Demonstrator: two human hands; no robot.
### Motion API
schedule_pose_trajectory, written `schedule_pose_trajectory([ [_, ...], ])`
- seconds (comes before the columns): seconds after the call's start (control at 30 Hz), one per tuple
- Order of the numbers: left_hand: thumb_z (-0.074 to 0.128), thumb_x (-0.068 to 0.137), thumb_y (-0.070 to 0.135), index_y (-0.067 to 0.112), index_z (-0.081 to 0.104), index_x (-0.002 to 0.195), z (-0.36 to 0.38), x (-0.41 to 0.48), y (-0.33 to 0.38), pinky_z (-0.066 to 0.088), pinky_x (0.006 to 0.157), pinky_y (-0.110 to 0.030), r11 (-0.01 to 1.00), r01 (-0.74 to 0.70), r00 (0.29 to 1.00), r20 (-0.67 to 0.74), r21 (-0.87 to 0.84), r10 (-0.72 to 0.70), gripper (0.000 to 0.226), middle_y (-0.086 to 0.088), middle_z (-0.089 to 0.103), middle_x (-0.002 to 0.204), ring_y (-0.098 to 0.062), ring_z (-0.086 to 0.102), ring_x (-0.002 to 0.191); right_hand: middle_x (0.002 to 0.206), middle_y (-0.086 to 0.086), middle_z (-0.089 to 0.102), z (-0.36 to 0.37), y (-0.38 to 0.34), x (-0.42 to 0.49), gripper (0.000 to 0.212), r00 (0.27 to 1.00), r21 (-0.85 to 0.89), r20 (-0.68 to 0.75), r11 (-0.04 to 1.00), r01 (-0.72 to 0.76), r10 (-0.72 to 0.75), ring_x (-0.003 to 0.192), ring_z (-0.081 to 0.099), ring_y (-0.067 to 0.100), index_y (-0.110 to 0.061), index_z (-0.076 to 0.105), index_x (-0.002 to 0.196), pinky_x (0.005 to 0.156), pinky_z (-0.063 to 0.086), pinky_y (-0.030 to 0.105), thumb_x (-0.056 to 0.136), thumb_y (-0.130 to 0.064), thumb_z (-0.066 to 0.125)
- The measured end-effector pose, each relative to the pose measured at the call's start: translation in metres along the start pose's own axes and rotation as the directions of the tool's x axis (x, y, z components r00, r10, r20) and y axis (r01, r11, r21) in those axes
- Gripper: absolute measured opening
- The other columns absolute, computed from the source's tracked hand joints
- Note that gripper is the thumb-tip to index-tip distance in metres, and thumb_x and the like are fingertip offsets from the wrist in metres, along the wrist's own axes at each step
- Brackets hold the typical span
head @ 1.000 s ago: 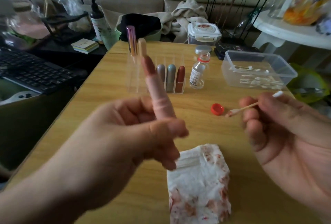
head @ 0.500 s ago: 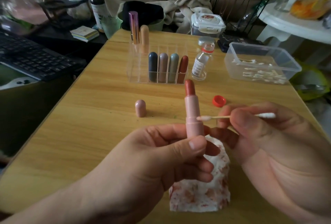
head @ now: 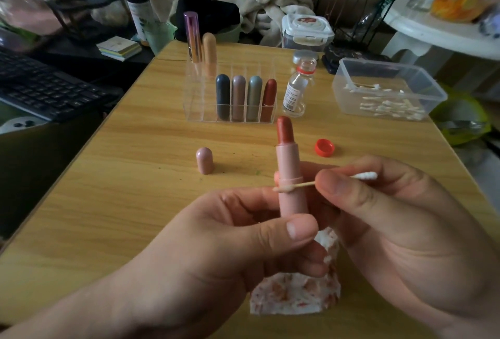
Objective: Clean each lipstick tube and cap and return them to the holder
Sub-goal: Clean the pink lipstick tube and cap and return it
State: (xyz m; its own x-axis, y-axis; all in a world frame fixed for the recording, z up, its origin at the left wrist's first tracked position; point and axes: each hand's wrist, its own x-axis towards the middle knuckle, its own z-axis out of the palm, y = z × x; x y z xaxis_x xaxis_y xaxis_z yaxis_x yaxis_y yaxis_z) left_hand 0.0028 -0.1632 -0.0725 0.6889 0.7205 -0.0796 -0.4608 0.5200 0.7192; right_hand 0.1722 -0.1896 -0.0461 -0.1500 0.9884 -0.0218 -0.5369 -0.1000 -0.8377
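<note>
My left hand grips a pink lipstick tube upright, its red stick exposed at the top. My right hand pinches a cotton swab, and the swab's left tip lies against the ridge of the tube. The tube's pink cap stands alone on the table, left of the tube. Behind it, the clear acrylic holder has several capped lipsticks in its front row and two taller ones at its back left.
A stained tissue lies under my hands. A red bottle cap and a small open glass bottle sit right of the holder. A clear tub of swabs is at the right; a keyboard is at the left.
The tube came down from a raised, tilted pose to upright over the tissue. My right hand closed in, and the swab tip went from beside the tube onto its ridge.
</note>
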Motion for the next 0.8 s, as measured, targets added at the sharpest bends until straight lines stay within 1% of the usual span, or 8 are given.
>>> schedule_pose_trajectory([
  [0.1, 0.085, 0.064, 0.004, -0.006, 0.073, 0.093, -0.0005, -0.0005, -0.0028, 0.059, 0.062, -0.033, 1.000, 0.003, 0.992, -0.126, 0.015, -0.001, 0.033, -0.023, 0.069, 0.081, -0.026, 0.071, 0.064, 0.095, 0.043, 0.064, 0.0018, -0.0009, -0.0001, 0.004, 1.000, -0.048, -0.016, 0.999, 0.005, -0.006, 0.068, 0.056, 0.052, -0.004, 0.068, 0.073, 0.049, 0.048, 0.041, 0.073, -0.004, 0.072],
  [0.17, 0.087, 0.063, 0.003, -0.007, 0.070, 0.094, -0.0009, -0.0002, -0.0042, 0.060, 0.061, -0.035, 1.000, -0.010, 0.990, -0.144, -0.016, 0.008, 0.037, -0.028, 0.069, 0.083, -0.030, 0.072, 0.065, 0.094, 0.041, 0.066, 0.0002, -0.0008, 0.0001, 0.003, 1.000, -0.056, -0.011, 0.998, 0.013, -0.014, 0.061, 0.055, 0.044, -0.003, 0.068, 0.074, 0.049, 0.047, 0.039, 0.075, -0.005, 0.071],
  [0.37, 0.077, 0.081, 0.008, -0.004, 0.072, 0.098, -0.0034, 0.0013, -0.0021, 0.060, 0.070, -0.035, 0.998, -0.024, 1.000, -0.018, -0.054, 0.023, 0.021, -0.025, 0.071, 0.097, -0.024, 0.072, 0.073, 0.096, 0.052, 0.056, -0.0055, -0.0021, 0.0023, 0.011, 0.996, 0.041, 0.087, 0.999, -0.034, 0.030, 0.057, 0.058, 0.038, 0.005, 0.062, 0.084, 0.052, 0.048, 0.043, 0.084, -0.003, 0.069],
  [0.43, 0.073, 0.086, 0.008, -0.009, 0.069, 0.103, -0.0047, 0.0019, -0.0017, 0.059, 0.073, -0.035, 0.997, -0.010, 1.000, 0.004, -0.070, 0.011, 0.025, -0.025, 0.070, 0.102, -0.024, 0.072, 0.076, 0.101, 0.060, 0.043, -0.0069, -0.0010, 0.0025, 0.013, 0.997, 0.046, 0.061, 0.998, -0.049, 0.046, 0.060, 0.056, 0.039, 0.004, 0.059, 0.082, 0.051, 0.047, 0.043, 0.084, -0.003, 0.070],
  [0.5, 0.072, 0.087, 0.010, -0.009, 0.069, 0.106, -0.0032, 0.0016, -0.0028, 0.058, 0.075, -0.034, 0.998, -0.005, 1.000, 0.017, -0.067, 0.006, 0.027, -0.024, 0.070, 0.104, -0.023, 0.071, 0.077, 0.103, 0.058, 0.044, -0.0053, 0.0003, 0.0030, 0.010, 0.999, -0.018, -0.008, 0.999, -0.036, 0.036, 0.067, 0.053, 0.046, -0.001, 0.063, 0.076, 0.049, 0.047, 0.040, 0.079, -0.005, 0.071],
  [0.6, 0.080, 0.077, 0.008, -0.001, 0.075, 0.098, 0.0015, 0.0013, -0.0058, 0.058, 0.069, -0.032, 1.000, -0.015, 0.998, -0.065, -0.010, 0.014, 0.023, -0.020, 0.071, 0.092, -0.020, 0.070, 0.070, 0.096, 0.042, 0.065, 0.0001, 0.0005, 0.0015, 0.006, 0.996, -0.116, -0.090, 0.993, -0.017, 0.006, 0.078, 0.054, 0.061, -0.008, 0.067, 0.066, 0.044, 0.047, 0.036, 0.072, -0.006, 0.068],
  [0.7, 0.084, 0.069, 0.000, -0.001, 0.072, 0.093, 0.0033, 0.0017, -0.0085, 0.058, 0.058, -0.032, 1.000, -0.016, 0.979, -0.205, 0.007, 0.017, 0.027, -0.025, 0.069, 0.083, -0.024, 0.068, 0.060, 0.095, 0.038, 0.068, 0.0021, 0.0010, 0.0005, 0.004, 0.996, -0.133, -0.084, 0.991, -0.013, 0.002, 0.073, 0.056, 0.058, -0.006, 0.066, 0.068, 0.046, 0.047, 0.038, 0.071, -0.006, 0.069],
  [0.8, 0.077, 0.071, 0.005, 0.000, 0.074, 0.091, 0.0026, 0.0018, -0.0084, 0.058, 0.059, -0.032, 1.000, -0.029, 0.981, -0.191, -0.007, 0.027, 0.020, -0.024, 0.071, 0.084, -0.022, 0.069, 0.060, 0.100, 0.047, 0.061, -0.0019, 0.0019, 0.0016, 0.007, 1.000, -0.087, -0.028, 0.996, -0.005, 0.003, 0.063, 0.058, 0.047, -0.002, 0.064, 0.077, 0.050, 0.048, 0.041, 0.077, -0.005, 0.071],
])
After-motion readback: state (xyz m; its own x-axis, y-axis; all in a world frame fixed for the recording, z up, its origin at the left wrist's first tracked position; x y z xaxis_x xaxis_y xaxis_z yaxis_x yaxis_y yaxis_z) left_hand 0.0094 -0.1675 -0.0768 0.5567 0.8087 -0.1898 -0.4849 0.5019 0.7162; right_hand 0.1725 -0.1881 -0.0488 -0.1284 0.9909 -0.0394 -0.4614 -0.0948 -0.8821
